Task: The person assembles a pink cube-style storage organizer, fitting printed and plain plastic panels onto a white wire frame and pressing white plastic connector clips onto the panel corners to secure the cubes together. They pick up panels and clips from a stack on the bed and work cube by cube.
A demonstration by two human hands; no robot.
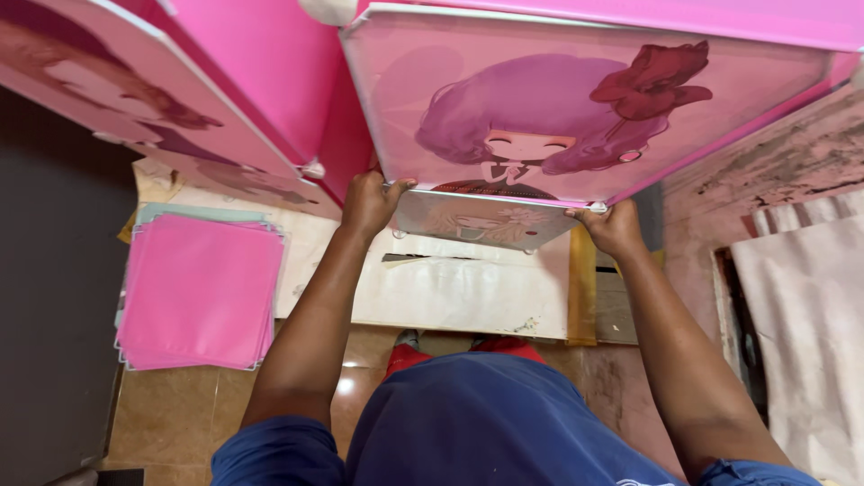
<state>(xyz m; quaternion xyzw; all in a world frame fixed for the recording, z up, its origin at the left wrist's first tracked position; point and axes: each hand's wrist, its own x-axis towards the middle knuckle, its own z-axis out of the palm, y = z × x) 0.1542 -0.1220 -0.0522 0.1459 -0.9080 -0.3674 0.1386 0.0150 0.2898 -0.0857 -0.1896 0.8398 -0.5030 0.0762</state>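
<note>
I have both hands on the lower edge of the square pink plastic door panel printed with a cartoon girl with purple hair and a red bow (576,108). It is the front of the pink modular panel cabinet (270,81) above my head, and it tilts toward me.

My left hand (369,202) is closed over the panel's lower left corner, thumb on the front face and fingers curled behind the edge. My right hand (614,227) is closed on the lower right corner, just beside the small white round corner connector (596,207). Both grips are firm pinches on the panel, neither hand open.

To do this step well, in my judgement:
- Keep the two hands level, so the edge stays parallel to the frame and does not twist.
- Press evenly at both corners; one-sided force may bend the thin sheet or spring the connector.
- Keep fingertips clear of the seam with the lower printed panel, a paler one with a second cartoon face (477,223), which sits just below and touches the same edge.

Down on the brown tiled floor (171,414), to my left, lies a stack of plain pink square panels (198,288), well apart from both hands, beside a white board (450,288).
</note>
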